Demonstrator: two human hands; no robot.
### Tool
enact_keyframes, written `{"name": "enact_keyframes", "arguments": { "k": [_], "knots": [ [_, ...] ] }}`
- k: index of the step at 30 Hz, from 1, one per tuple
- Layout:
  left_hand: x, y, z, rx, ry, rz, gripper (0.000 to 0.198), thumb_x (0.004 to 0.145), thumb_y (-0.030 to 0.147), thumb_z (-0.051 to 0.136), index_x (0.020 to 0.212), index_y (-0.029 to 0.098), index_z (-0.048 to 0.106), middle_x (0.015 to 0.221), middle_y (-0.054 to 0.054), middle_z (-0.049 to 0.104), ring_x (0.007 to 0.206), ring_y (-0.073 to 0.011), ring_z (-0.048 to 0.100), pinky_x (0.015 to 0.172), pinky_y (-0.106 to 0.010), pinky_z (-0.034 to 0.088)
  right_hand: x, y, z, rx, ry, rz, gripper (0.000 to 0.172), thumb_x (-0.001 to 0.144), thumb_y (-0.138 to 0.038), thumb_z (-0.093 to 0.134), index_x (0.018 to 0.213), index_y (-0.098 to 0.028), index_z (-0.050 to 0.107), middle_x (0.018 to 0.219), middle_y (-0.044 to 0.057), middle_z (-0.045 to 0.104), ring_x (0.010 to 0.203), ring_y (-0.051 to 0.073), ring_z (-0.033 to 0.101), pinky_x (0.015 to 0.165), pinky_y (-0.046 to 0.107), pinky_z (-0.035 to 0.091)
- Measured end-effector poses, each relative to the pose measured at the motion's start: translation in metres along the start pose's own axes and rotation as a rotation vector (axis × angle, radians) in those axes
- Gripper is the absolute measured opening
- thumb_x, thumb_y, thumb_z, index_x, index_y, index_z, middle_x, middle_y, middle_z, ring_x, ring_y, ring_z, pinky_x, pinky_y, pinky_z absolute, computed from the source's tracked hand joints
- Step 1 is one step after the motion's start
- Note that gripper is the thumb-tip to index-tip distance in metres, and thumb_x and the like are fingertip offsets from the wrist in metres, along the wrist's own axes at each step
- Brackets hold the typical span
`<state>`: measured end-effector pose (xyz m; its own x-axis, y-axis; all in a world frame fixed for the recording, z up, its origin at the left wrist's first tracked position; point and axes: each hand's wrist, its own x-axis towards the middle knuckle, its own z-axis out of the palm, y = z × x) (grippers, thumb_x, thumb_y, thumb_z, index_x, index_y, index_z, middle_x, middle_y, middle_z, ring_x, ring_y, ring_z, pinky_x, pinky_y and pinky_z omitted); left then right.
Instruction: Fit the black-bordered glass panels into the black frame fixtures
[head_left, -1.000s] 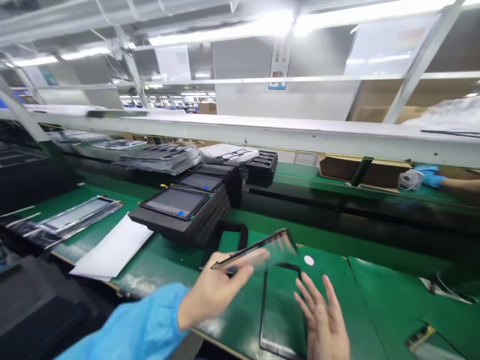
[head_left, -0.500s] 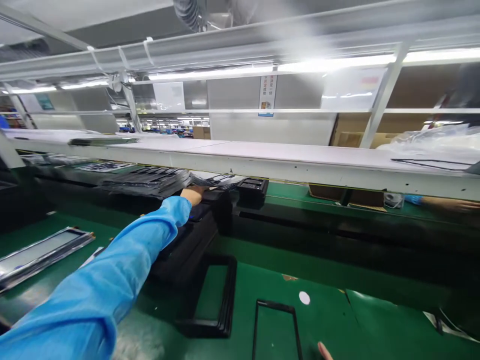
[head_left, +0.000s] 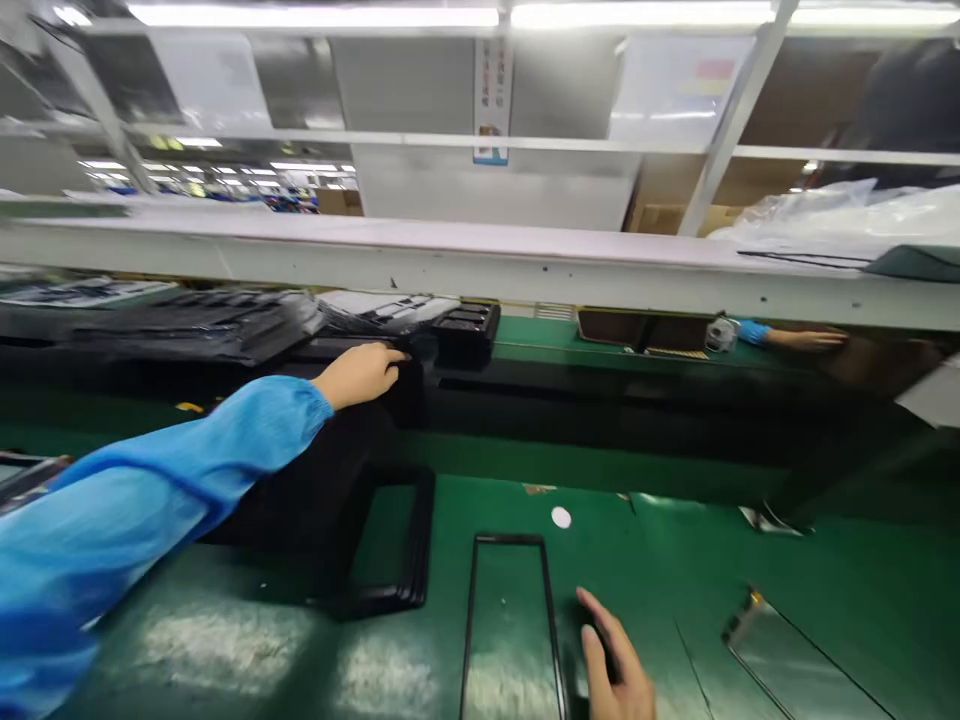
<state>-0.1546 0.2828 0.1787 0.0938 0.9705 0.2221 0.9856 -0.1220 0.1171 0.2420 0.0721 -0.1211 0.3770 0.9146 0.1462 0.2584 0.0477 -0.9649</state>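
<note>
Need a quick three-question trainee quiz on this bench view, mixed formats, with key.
1. Which of the wearer's own hands is nearer the single black frame on the green bench?
2. True or false: the white dot lies outside the single black frame.
3. Fill in: in the picture, the stacked black frames lie to the ____ of the single black frame.

Key: 1. the right hand; 2. true; 3. left.

Left hand point(head_left: 361, 375) has moved, within one second, from lower centre to the dark stack point(head_left: 311, 465) left of centre. Right hand point(head_left: 621, 672) has re-entered further at bottom edge.
</note>
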Motion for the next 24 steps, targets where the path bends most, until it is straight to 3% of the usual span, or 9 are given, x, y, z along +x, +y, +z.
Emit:
{"name": "enact_keyframes", "arguments": {
  "k": [3, 6, 8, 11, 15, 18, 21, 24],
  "knots": [
    [-0.053, 0.059, 0.039, -0.068, -0.209, 0.167, 0.04, 0.098, 0.023, 0.056, 0.13, 0.026, 0.079, 0.134, -0.004, 0.077, 0.128, -0.0287, 0.069, 0.118, -0.037, 0.045, 0.01, -0.02, -0.027, -0.036, 0.049, -0.128, 0.049, 0.099, -0.059, 0.058, 0.116, -0.019, 0.081, 0.129, 0.015, 0.078, 0.124, 0.035, 0.071, 0.11, 0.055, 0.054],
    [-0.105, 0.114, 0.095, -0.109, -0.386, 0.205, 0.035, 0.09, 0.021, 0.07, 0.122, 0.025, 0.082, 0.122, -0.009, 0.081, 0.118, -0.031, 0.074, 0.108, -0.04, 0.053, 0.043, -0.018, -0.08, -0.229, 0.168, -0.3, 0.046, 0.097, -0.054, 0.062, 0.116, -0.017, 0.081, 0.133, 0.021, 0.075, 0.131, 0.039, 0.064, 0.116, 0.066, 0.044],
    [-0.124, 0.139, 0.132, -0.126, -0.45, 0.156, 0.035, 0.09, 0.026, 0.076, 0.125, 0.018, 0.078, 0.118, -0.014, 0.08, 0.113, -0.0323, 0.075, 0.104, -0.046, 0.056, 0.065, -0.008, -0.123, -0.381, 0.281, -0.296, 0.043, 0.094, -0.054, 0.065, 0.119, -0.023, 0.081, 0.142, 0.022, 0.069, 0.141, 0.043, 0.055, 0.113, 0.069, 0.044],
    [-0.129, 0.158, 0.17, -0.2, -0.482, 0.058, 0.04, 0.099, 0.036, 0.073, 0.133, 0.016, 0.068, 0.128, -0.013, 0.073, 0.113, -0.0291, 0.072, 0.101, -0.053, 0.058, 0.076, 0.009, -0.18, -0.527, 0.271, -0.242, 0.04, 0.091, -0.055, 0.069, 0.119, -0.029, 0.081, 0.145, 0.024, 0.066, 0.145, 0.051, 0.049, 0.104, 0.077, 0.043],
    [-0.122, 0.162, 0.19, -0.443, -0.49, -0.053, 0.033, 0.102, 0.036, 0.07, 0.13, 0.017, 0.068, 0.128, -0.011, 0.071, 0.109, -0.0257, 0.072, 0.094, -0.048, 0.061, 0.04, 0.03, -0.212, -0.668, 0.108, -0.211, 0.055, 0.082, -0.058, 0.077, 0.124, -0.024, 0.081, 0.149, 0.026, 0.064, 0.148, 0.057, 0.044, 0.113, 0.081, 0.031],
    [-0.124, 0.161, 0.194, -0.691, -0.511, -0.131, 0.03, 0.1, 0.036, 0.07, 0.121, 0.016, 0.073, 0.1, -0.007, 0.078, 0.086, -0.0221, 0.075, 0.078, -0.039, 0.064, 0.006, 0.036, -0.215, -0.738, -0.09, -0.22, 0.07, 0.075, -0.051, 0.084, 0.139, -0.027, 0.073, 0.162, 0.015, 0.055, 0.152, 0.05, 0.044, 0.12, 0.073, 0.033],
    [-0.135, 0.165, 0.191, -0.946, -0.49, -0.208, 0.036, 0.092, 0.039, 0.072, 0.119, 0.015, 0.077, 0.092, -0.008, 0.079, 0.076, -0.0216, 0.075, 0.065, -0.031, 0.062, -0.015, 0.03, -0.22, -0.772, -0.245, -0.272, 0.055, 0.088, -0.037, 0.07, 0.142, -0.032, 0.071, 0.161, 0.006, 0.056, 0.151, 0.041, 0.048, 0.122, 0.066, 0.038],
    [-0.153, 0.171, 0.182, -1.159, -0.449, -0.266, 0.044, 0.087, 0.042, 0.073, 0.123, 0.015, 0.077, 0.1, -0.011, 0.078, 0.077, -0.0198, 0.075, 0.064, -0.029, 0.061, -0.03, 0.01, -0.225, -0.688, -0.236, -0.306, 0.044, 0.096, -0.027, 0.055, 0.131, -0.037, 0.078, 0.144, 0.002, 0.072, 0.133, 0.035, 0.068, 0.114, 0.059, 0.053]
  ]
}}
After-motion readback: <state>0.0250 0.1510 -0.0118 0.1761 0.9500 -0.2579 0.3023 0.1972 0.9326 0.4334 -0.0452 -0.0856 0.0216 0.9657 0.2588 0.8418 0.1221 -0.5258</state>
